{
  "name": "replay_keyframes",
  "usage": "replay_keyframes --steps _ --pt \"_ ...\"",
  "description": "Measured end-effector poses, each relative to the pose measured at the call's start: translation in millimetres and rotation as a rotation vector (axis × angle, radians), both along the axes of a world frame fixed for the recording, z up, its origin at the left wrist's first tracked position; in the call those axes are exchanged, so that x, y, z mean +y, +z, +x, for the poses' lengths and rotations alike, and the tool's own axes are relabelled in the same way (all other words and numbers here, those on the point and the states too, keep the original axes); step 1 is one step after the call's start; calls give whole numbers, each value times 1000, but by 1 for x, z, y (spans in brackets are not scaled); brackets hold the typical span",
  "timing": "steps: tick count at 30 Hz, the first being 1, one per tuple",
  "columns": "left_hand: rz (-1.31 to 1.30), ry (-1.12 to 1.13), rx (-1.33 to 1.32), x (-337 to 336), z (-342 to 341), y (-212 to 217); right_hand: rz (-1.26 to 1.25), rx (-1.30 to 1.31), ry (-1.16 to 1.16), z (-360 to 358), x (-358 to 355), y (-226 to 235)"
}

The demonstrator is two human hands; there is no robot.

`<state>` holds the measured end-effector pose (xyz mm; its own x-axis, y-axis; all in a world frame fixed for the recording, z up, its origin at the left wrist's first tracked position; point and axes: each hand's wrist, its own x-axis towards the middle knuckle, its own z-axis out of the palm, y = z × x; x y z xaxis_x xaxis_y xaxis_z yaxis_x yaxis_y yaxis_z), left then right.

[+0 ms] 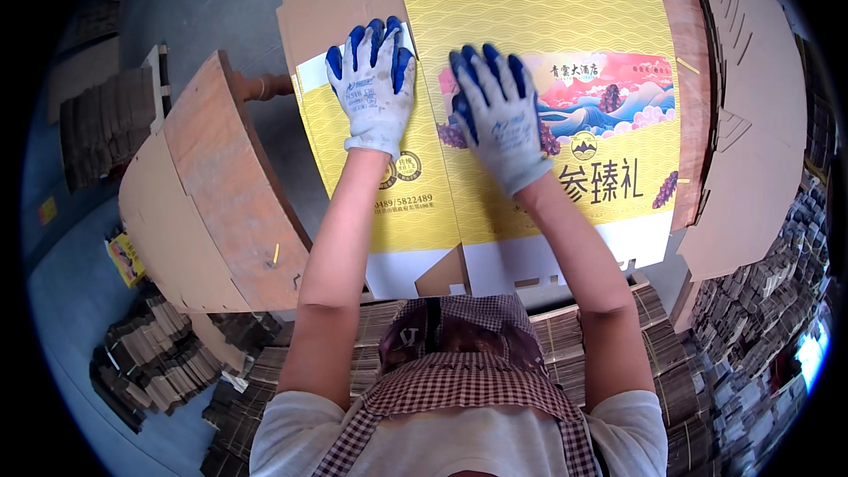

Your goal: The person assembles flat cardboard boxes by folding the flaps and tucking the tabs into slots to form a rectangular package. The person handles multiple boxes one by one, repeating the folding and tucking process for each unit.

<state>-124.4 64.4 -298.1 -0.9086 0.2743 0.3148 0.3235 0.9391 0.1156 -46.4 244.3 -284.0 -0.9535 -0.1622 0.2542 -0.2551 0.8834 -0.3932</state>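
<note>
A large flat sheet of printed cardboard (530, 0), yellow with a wave pattern and a pink and blue picture band, lies in front of me. My left hand (375, 93), in a white glove with blue fingertips, rests flat on its left panel with the fingers spread. On the picture band lies my right hand (502, 115), gloved the same way, palm down and fingers apart, slightly blurred. Neither hand grips anything. White flaps (565, 252) with cut slots run along the sheet's near edge. Plain brown cardboard (340, 4) shows beyond my left hand.
A wooden board (225, 177) stands at the left, beside a gap. Bundled brown cardboard stacks (150, 349) lie at the lower left, with more stacks (760, 300) on the right. Along the sheet's right edge runs a wooden strip (693, 79), with brown cardboard (751, 124) past it.
</note>
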Motion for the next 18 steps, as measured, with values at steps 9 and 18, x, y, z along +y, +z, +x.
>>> replay_keyframes --steps 9,18 --pt "85 -5 -56 0 -4 -5 -105 31 239 -9 13 -7" --pt "120 -13 -58 1 -6 -5 204 -133 301 19 -24 -4"
